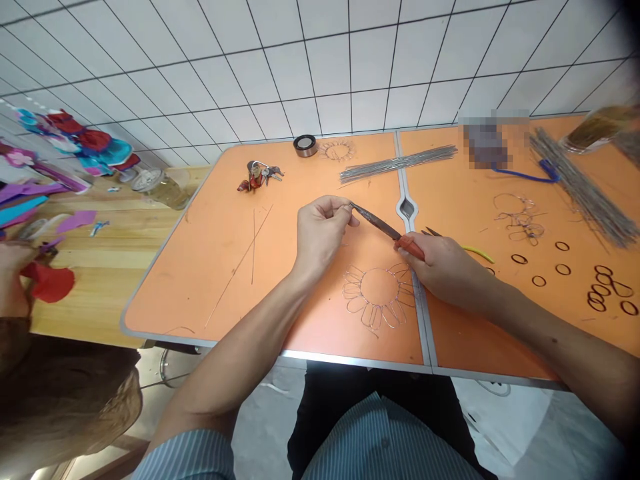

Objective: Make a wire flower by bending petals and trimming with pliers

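My left hand (325, 230) is closed in a pinch above the orange table, at the tip of a pair of long-nosed tweezers or pliers (375, 221). Whatever lies between its fingertips is too small to make out. The tool's red handle sits in my right hand (443, 267), whose fingers are wrapped round it. Below the tool, a flower-shaped wire ring (380, 288) with looped petals lies flat near the table's front edge. Two thin straight wires (239, 264) cross on the table left of my left hand.
Behind my hands are keys (260, 175), a tape roll (305, 145), a smaller wire ring (337, 151) and a wire bundle (395, 164). Dark rings (563, 269) and another wire bundle (590, 190) lie right. A person's hand (15, 267) is at far left.
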A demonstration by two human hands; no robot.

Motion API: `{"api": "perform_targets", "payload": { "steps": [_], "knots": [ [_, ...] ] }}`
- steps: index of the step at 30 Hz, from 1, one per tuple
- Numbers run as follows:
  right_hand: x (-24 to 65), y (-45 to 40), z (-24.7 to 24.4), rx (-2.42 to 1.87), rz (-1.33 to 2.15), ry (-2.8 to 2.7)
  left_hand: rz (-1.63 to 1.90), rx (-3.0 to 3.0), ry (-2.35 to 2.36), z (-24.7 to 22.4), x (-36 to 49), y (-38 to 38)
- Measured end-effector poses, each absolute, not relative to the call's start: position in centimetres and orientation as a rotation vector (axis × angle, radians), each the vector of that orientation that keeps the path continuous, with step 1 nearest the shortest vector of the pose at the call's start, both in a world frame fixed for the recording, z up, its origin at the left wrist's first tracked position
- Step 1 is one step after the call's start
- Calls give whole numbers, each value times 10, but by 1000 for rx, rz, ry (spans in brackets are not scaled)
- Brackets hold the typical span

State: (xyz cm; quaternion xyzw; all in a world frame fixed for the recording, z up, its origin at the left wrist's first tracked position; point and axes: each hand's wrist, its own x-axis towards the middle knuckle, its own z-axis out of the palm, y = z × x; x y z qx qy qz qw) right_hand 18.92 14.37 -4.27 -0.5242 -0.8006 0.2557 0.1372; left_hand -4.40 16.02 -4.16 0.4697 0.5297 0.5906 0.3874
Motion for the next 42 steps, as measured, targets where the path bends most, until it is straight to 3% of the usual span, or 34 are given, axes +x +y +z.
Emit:
{"api": "perform_targets", "payload": {
  "steps": [42],
  "knots": [
    [199, 146, -31, -1628, 549, -2328, 1438, 1235, 1263, -24, -47, 154]
  ]
}}
